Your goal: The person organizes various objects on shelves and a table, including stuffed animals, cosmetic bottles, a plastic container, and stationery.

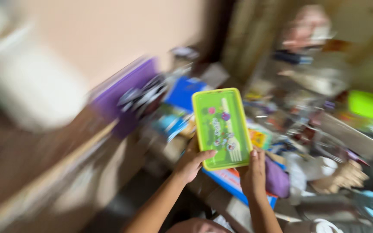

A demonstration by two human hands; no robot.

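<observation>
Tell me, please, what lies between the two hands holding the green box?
In the head view, only the lower end of the green box lies between the left hand and right hand; each grips a bottom corner.

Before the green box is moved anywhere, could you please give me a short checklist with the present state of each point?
1. Left hand grips the green box at its lower left corner, thumb on the lid: ok.
2. Right hand holds the box's lower right edge: ok.
3. Box lifted above the cluttered pile, touching nothing else: ok.
4. Lid closed and latched: cannot tell, no latch shows.
5. Free spot to set it down: not ok, the blue book and purple cloth lie beneath.
6. Picture sharp enough to judge surroundings: not ok, heavy blur.
</observation>
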